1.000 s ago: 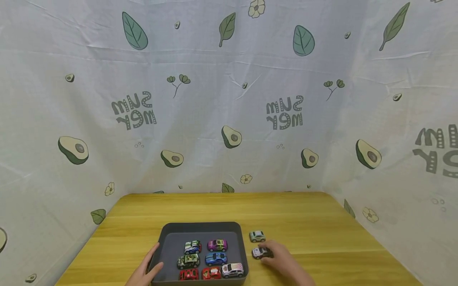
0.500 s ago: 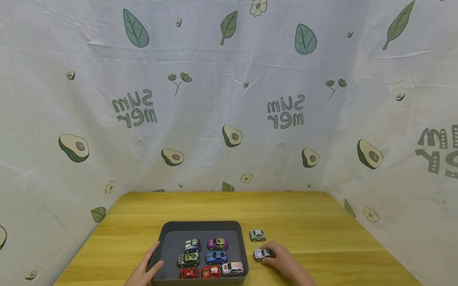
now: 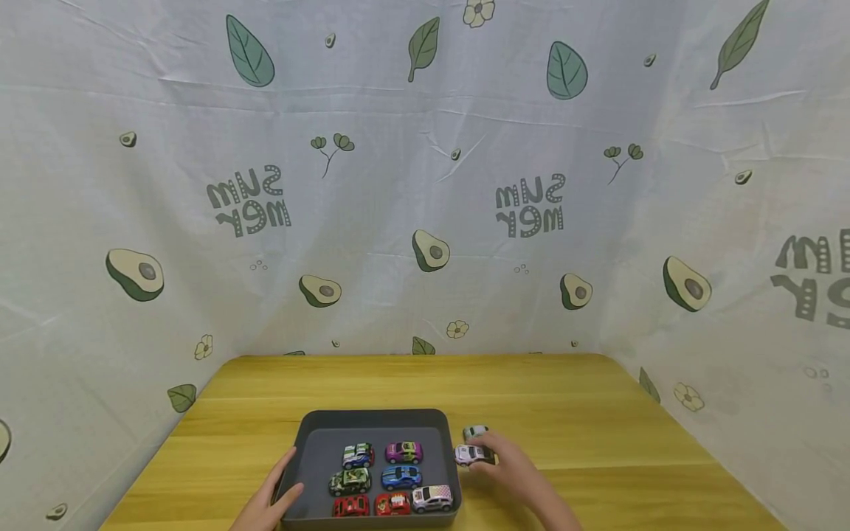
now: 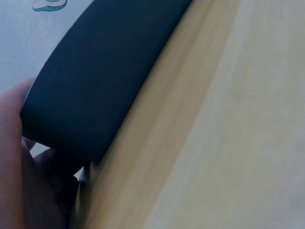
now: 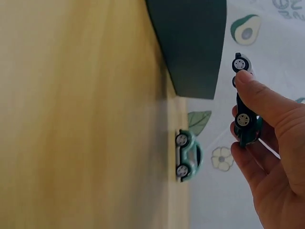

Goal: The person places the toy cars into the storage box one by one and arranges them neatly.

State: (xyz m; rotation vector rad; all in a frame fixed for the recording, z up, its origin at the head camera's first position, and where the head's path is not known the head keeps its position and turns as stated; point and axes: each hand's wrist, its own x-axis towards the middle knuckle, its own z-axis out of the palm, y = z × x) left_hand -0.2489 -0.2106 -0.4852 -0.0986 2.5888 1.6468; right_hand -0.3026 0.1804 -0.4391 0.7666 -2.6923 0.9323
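A dark grey tray [image 3: 372, 421] holds several toy cars, among them a purple one [image 3: 403, 452], a blue one [image 3: 401, 477] and a camouflage one [image 3: 350, 481]. My left hand [image 3: 265, 501] grips the tray's left side, its thumb reaching over the rim. In the left wrist view the tray's outer wall [image 4: 105, 71] hides most of those fingers. My right hand [image 3: 508, 466] pinches a white and black toy car [image 3: 470, 455] off the table, just beyond the tray's right wall. A pale green toy car [image 5: 187, 155] stands on the table behind it, partly covered in the head view.
Wooden table [image 3: 564, 413] surface surrounds the tray. Inside the tray also lie two red cars [image 3: 350, 506], a white-pink car [image 3: 432, 498] and a white-blue-green car [image 3: 358, 456]. A printed cloth [image 3: 372, 221] hangs behind the table.
My right hand has lifted the white and black toy car from the table and moved it left and away from me, towards the tray. The left hand keeps its place on the tray.
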